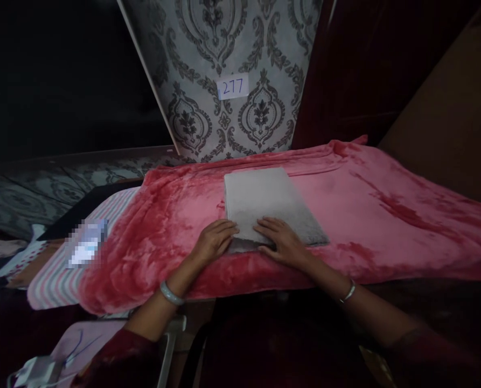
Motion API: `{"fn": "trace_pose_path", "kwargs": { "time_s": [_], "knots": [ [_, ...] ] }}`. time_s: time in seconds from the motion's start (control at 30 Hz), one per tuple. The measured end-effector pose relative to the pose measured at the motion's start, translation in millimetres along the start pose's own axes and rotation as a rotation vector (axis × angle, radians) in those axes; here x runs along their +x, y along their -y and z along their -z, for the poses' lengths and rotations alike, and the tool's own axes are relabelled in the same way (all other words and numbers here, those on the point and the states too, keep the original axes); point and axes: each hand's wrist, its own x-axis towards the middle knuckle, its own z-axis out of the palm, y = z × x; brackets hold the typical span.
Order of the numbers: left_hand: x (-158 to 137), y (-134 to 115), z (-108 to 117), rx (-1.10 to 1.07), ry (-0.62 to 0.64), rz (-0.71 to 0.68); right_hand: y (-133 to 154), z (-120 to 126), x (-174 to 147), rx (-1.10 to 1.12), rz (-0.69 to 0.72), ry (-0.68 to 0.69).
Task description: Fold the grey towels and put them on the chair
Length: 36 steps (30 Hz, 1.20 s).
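A grey, fuzzy folded towel (pixel 264 194) lies on a pink and red plush blanket (pixel 200 221). Its near edge shows a darker strip between my hands. My left hand (pixel 216 240) is closed at the towel's near left corner, fingers together on top and thumb at the edge. Across the near part of the towel lies my right hand (pixel 280 240), open, its fingers stretched out and its thumb apart. What is under the right palm is hidden.
A striped cloth (pixel 58 280) shows beneath the blanket at the left, with a blurred phone-like object (pixel 87 243) on it. A white adapter (pixel 38 372) with wires sits lower left. Behind stand a patterned wall with a paper label (pixel 232 86) and a large dark screen (pixel 70 81).
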Motion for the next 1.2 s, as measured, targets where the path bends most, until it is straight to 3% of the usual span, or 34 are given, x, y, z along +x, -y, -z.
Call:
{"fn": "trace_pose_path", "kwargs": {
  "time_s": [0.1,0.33,0.53,0.67,0.77,0.83,1.03,1.1,1.2],
  "knots": [
    [-4.3,-3.4,-2.4,0.014,-0.047,-0.018,1.7,-2.7,-1.4,-0.005,0.018,-0.039],
    [-20.3,-2.5,-4.3,0.067,0.013,-0.03,-2.1,5.7,-5.7,0.039,0.092,-0.007],
    [-23.4,-7.9,-0.2,0.023,-0.011,-0.012,5.1,5.0,14.0,0.039,0.059,0.117],
    [-20.9,-14.6,8.6,-0.087,-0.073,0.083,20.1,-4.9,22.8,-0.041,0.118,0.275],
    [-11.6,-15.3,14.4,-0.182,-0.119,0.216,24.6,-9.4,22.9,-0.071,0.16,0.309],
    [0.9,-13.7,13.4,-0.241,-0.048,0.241,23.9,-10.5,22.6,-0.075,0.184,0.302],
    [53.4,-3.1,-12.5,-0.328,0.541,0.172,22.1,-10.3,23.6,-0.008,0.207,0.319],
    [68.8,7.4,-22.3,-0.259,0.635,0.166,22.5,-10.1,23.0,0.03,0.176,0.33],
    [89.6,35.3,-34.9,-0.113,0.669,0.201,22.2,-9.4,21.7,0.086,0.156,0.377]
  ]
}}
